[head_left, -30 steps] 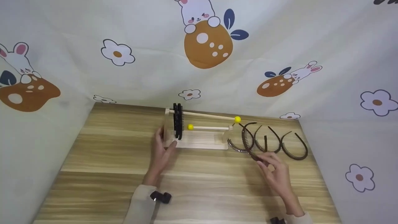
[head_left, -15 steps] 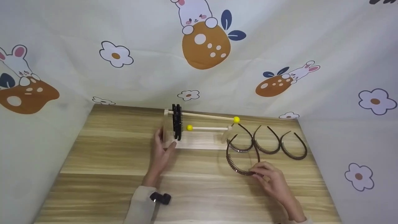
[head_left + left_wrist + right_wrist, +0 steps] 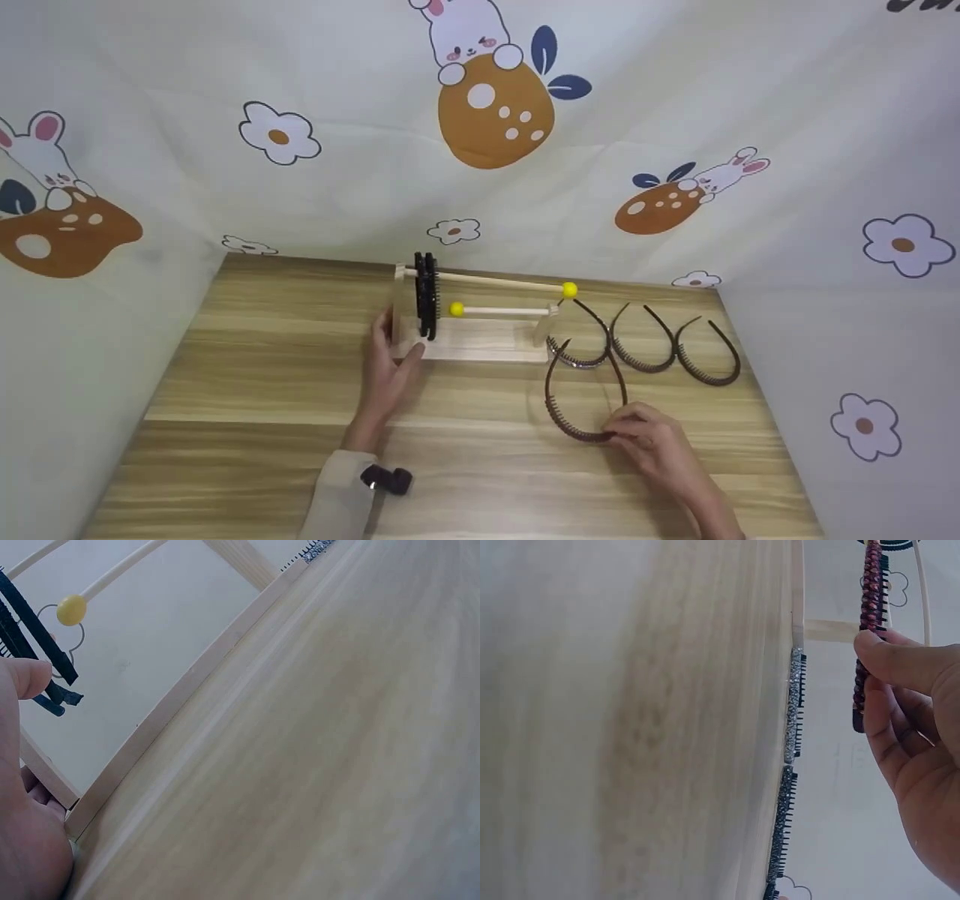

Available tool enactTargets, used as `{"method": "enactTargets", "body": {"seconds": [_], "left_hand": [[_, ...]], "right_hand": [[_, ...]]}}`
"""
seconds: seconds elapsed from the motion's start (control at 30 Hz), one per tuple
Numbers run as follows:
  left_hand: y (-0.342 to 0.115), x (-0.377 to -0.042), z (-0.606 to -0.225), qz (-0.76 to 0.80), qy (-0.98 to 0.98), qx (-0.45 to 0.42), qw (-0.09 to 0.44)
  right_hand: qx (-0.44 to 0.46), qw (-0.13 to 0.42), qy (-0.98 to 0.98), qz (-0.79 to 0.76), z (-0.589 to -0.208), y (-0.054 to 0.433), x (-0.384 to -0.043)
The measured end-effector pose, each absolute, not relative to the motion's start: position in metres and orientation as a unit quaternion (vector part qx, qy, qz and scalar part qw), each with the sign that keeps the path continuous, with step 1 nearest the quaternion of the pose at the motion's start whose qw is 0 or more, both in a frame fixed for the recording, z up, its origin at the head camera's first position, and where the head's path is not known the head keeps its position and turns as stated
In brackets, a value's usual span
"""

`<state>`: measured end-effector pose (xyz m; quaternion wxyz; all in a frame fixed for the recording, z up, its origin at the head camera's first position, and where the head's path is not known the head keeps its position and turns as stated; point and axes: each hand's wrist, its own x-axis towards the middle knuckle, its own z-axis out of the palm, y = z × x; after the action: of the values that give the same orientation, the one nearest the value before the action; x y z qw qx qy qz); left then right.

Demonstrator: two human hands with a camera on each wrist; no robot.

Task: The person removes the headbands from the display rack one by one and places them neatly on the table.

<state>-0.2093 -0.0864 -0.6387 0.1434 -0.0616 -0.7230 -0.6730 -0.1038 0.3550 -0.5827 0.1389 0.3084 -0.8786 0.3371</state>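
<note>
My left hand (image 3: pixel 388 375) grips the left end of a wooden stand (image 3: pixel 480 352), thumb at the front and fingers behind the upright. Several black toothed headbands (image 3: pixel 427 300) hang close together on the stand's taller rod, near that upright. In the left wrist view, my thumb (image 3: pixel 31 678) is close to their lower ends. My right hand (image 3: pixel 656 442) pinches a dark toothed headband (image 3: pixel 577 435) by its lower curve, right of the stand. The right wrist view shows reddish beads along this headband (image 3: pixel 871 596), between thumb and fingers.
Three dark headbands lie in a row right of the stand: a near one (image 3: pixel 598 321), a middle one (image 3: pixel 664 324) and a far one (image 3: pixel 733 349). Yellow balls cap the taller rod (image 3: pixel 570 290) and the shorter rod (image 3: pixel 457 309). A printed cloth wall (image 3: pixel 360 195) borders the table.
My right hand has drawn its headband towards me and turned it, so the loop now faces up. My left hand stays on the stand.
</note>
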Motion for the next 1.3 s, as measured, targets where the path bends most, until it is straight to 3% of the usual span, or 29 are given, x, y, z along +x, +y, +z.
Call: {"method": "enactTargets", "body": {"seconds": [0.77, 1.3], "left_hand": [[-0.086, -0.209, -0.640, -0.656, -0.737, -0.056, 0.150], [-0.085, -0.208, -0.641, -0.650, -0.739, -0.071, 0.161]], "right_hand": [[0.279, 0.027, -0.910, 0.304, -0.594, 0.360, -0.095], [0.231, -0.026, -0.938, 0.258, -0.581, 0.353, -0.096]]}}
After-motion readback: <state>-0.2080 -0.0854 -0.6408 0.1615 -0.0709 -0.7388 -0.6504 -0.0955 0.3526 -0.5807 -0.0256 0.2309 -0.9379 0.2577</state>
